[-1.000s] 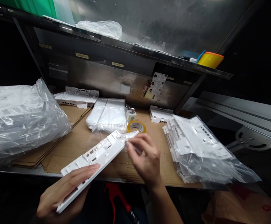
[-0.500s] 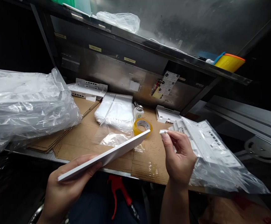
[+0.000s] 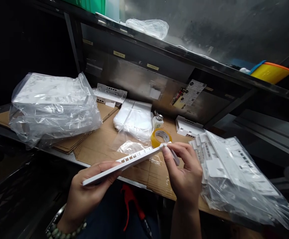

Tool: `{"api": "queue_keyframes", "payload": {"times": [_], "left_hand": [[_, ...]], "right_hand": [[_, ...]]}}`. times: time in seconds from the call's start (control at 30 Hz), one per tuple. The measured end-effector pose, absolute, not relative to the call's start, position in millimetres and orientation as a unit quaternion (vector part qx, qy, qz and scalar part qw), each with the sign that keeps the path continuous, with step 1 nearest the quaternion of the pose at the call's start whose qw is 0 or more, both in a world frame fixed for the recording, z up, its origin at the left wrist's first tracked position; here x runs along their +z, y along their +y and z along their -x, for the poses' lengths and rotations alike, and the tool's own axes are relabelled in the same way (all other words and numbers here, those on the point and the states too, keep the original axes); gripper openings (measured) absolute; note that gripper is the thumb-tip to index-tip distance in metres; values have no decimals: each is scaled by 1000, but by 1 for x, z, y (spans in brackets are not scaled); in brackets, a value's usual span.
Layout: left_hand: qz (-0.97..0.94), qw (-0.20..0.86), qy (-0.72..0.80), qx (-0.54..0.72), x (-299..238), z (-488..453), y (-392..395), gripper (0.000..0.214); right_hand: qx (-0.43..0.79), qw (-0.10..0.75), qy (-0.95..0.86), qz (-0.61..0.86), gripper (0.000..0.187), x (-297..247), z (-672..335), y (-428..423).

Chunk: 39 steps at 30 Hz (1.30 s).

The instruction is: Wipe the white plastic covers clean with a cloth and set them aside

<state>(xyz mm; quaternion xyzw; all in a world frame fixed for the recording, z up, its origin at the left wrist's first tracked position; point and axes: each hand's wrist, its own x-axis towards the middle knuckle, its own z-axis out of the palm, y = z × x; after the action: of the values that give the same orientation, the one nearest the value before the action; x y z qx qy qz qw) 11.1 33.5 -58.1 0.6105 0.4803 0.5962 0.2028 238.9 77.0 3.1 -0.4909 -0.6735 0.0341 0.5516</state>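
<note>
White slotted plastic panel, tilted above the cardboard!
Left hand grips its near end, right hand pinches a small white scrap at the far corner; yellow labels behind, too blurred to read.

Behind the bare left hand, a bracelet of round, glossy beads in muted greens and paler tones is circling the wrist, and a slim, curved silvery band is gleaming just beside it. The right hand is showing bare, as is its visible forearm. Lower down, dark bluish clothing is showing, its finer details fading into shadow.
</note>
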Motion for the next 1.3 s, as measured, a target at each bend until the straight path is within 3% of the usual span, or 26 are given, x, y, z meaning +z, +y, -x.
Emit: {"api": "queue_keyframes", "payload": {"times": [0.4,0.6,0.83,1.03,1.3], "left_hand": [[-688,139,416,578,-58,-19,35,30],[-706,158,395,566,-56,-21,33,25],[-699,100,422,569,-62,-24,34,34],[-682,162,415,579,-62,-25,34,30],[-690,74,417,587,-62,-28,31,35]], "right_hand": [[87,497,-750,428,11,-6,-195,49],[54,519,-779,347,14,-11,-171,30],[58,526,-721,448,13,-13,-192,49],[50,567,-764,304,14,-17,-154,22],[43,545,-687,478,8,-13,-215,71]]}}
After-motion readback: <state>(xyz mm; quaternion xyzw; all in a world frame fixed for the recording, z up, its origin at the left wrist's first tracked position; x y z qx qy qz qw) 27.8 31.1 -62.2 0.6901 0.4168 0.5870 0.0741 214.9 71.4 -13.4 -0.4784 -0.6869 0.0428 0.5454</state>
